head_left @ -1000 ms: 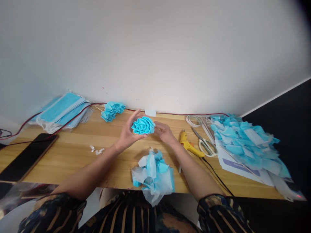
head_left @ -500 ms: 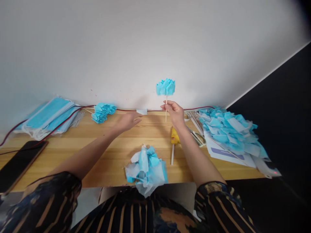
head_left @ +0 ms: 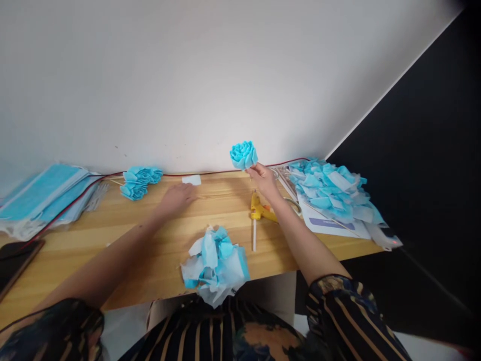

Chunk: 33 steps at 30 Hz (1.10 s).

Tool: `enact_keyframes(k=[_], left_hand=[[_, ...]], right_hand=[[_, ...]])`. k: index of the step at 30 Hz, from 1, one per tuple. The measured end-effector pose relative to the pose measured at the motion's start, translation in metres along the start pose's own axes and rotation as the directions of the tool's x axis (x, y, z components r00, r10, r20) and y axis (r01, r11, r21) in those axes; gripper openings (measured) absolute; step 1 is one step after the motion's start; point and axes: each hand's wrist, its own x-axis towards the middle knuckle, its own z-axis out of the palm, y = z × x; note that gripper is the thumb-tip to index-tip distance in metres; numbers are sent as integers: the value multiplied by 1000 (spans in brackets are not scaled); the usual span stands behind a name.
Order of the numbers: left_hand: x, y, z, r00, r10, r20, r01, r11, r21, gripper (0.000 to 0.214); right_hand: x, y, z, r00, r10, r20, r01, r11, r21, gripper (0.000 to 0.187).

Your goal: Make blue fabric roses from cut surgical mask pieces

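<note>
Wooden tabletop (head_left: 150,268) against a white wall (head_left: 203,75). Nearest the wearer, between and below both hands, lies a heap of crumpled blue and white scraps (head_left: 216,265). A yellow glue gun (head_left: 257,208) rests just on the near side of the right hand (head_left: 265,181), which grips a blue flower (head_left: 243,154) beneath its bloom, raised above the surface. The left hand (head_left: 178,198) is low over the wood; whether its blurred fingers hold anything cannot be told. Right of the right hand: loose blue pieces (head_left: 332,188). Beyond the left fingertips: a white card (head_left: 191,179); farther left, grouped blue blooms (head_left: 139,183).
</note>
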Motion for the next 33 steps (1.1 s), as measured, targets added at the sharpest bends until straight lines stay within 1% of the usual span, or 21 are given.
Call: enact_keyframes(k=[3, 6, 9, 12, 15, 17, 18, 19, 21, 23, 24, 26, 27, 29, 32, 33], left_hand=[[-16, -10, 0, 1000, -22, 9, 22, 999, 29, 43], [-26, -19, 3, 999, -34, 1, 34, 999, -16, 45], [-32, -22, 9, 998, -36, -43, 34, 997, -66, 44], [-37, -21, 19, 993, -35, -113, 21, 992, -127, 43], [-40, -20, 27, 978, -82, -192, 44, 981, -190, 42], [-39, -16, 25, 957, -109, -270, 40, 968, -249, 44], [-38, -13, 21, 941, -124, -316, 27, 955, -295, 48], [-36, -9, 15, 923, -139, -358, 1, 934, -358, 53], [-32, 2, -2, 907, -171, -385, -62, 850, -523, 75], [-27, 15, -20, 920, -156, -359, -148, 710, -689, 96], [-25, 21, -27, 926, -122, -357, -201, 642, -740, 102], [-21, 32, -37, 922, -80, -379, -278, 543, -792, 110], [-20, 37, -39, 919, -78, -387, -297, 511, -807, 112], [-18, 45, -40, 906, -121, -405, -305, 476, -825, 111], [-15, 52, -34, 877, -249, -411, -259, 476, -840, 91], [-15, 54, -33, 866, -285, -411, -240, 484, -842, 83]], right_hand=[[6, 7, 8, 999, -25, 45, 27, 999, -45, 22], [16, 12, 19, 994, -44, 100, 53, 995, -88, 17], [23, 13, 27, 989, -43, 141, 59, 992, -115, 16], [23, 9, 30, 984, -31, 174, 52, 992, -115, 24], [16, -2, 33, 977, -38, 208, 58, 994, -92, 27], [9, -11, 38, 970, -49, 238, 66, 996, -65, 25], [5, -14, 42, 965, -54, 258, 68, 997, -47, 25], [1, -18, 46, 958, -57, 282, 67, 997, -25, 24], [-8, -22, 57, 942, -63, 330, 59, 998, 21, 23], [-15, -24, 67, 926, -65, 373, 45, 997, 61, 22], [-18, -24, 72, 918, -64, 392, 37, 996, 76, 21], [-24, -24, 81, 904, -62, 424, 22, 995, 97, 20], [-26, -24, 84, 898, -62, 437, 17, 994, 105, 20], [-28, -24, 88, 891, -62, 449, 12, 994, 111, 21], [-27, -23, 89, 895, -60, 442, 18, 995, 98, 25], [-27, -22, 88, 904, -56, 423, 19, 996, 91, 27]])
